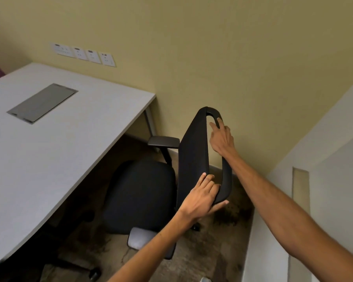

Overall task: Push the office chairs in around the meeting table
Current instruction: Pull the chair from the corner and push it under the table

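A black office chair (139, 192) stands beside the right edge of the light grey meeting table (55, 151), its seat partly out from under the top. Its tall backrest (194, 155) faces the table. My left hand (202, 198) grips the near end of the backrest's top edge, fingers over the front and thumb underneath. My right hand (220, 137) rests on the far part of the backrest's rear frame loop, fingers curled on it. The chair's two armrests (163, 141) show on either side of the seat.
A yellow wall (232, 68) runs close behind the chair, with sockets (84, 54) above the table. A white wall or door frame (306, 190) closes in on the right. Another chair's wheeled base (90, 270) sits under the table's near edge. The floor is carpeted.
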A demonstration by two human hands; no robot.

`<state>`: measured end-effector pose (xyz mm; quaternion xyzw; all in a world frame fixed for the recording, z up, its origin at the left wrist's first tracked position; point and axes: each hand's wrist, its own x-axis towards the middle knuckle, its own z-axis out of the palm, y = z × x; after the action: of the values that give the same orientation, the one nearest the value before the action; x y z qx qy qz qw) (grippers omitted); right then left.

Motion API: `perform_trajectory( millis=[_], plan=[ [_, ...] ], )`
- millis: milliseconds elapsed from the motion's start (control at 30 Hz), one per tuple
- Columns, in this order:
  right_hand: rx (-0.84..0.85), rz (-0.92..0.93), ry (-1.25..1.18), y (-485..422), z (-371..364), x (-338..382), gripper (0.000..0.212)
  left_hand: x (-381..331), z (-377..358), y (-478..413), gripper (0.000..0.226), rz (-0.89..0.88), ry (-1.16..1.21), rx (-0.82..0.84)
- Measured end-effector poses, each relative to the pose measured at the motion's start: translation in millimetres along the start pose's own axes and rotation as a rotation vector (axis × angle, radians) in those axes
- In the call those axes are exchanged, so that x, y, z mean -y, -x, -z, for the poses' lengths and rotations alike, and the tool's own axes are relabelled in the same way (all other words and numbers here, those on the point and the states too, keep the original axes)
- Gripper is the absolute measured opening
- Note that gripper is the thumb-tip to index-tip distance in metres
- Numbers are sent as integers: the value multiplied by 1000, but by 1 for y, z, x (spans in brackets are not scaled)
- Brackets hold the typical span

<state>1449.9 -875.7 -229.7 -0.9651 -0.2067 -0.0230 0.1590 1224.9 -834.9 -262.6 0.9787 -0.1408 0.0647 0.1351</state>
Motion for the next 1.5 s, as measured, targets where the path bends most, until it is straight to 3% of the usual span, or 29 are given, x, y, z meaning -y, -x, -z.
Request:
perform_trajectory(
  millis=[133, 367, 567, 633, 733, 867, 1033, 1133, 1233, 1333, 1500],
  plan=[
    [23, -6, 1, 7, -10, 2, 65, -1, 1, 11, 59, 38, -50, 1],
    [28, -91, -47, 43, 0, 14, 68, 12, 20, 49, 54, -37, -43, -20],
    [55, -298, -94, 122, 1, 19, 70, 16, 29, 113, 51, -106, -10, -5],
    [52, -270, -79, 158, 0, 41, 70, 20, 41, 152, 53, -98, 7, -3],
    [46, -228, -63, 195, -1, 66, 63, 30, 55, 187, 60, -97, -26, 25],
    [16, -224, -69, 237, -6, 88, 39, 31, 61, 219, 62, -55, -70, -3],
    [-40, -164, -68, 300, -10, 132, 57, 36, 73, 265, 52, -24, -207, -105],
    [-42, -92, 69, 333, -11, 144, 63, 28, 70, 277, 50, -25, -283, -150],
    [-72, 51, 251, 353, -16, 157, 70, 21, 69, 286, 49, 49, -296, -109],
    [-48, 210, 196, 357, -17, 167, 67, 25, 81, 297, 49, 252, -285, -15],
    [-21, 384, 167, 362, -13, 186, 54, 41, 96, 311, 53, 335, -344, 68]
  ],
)
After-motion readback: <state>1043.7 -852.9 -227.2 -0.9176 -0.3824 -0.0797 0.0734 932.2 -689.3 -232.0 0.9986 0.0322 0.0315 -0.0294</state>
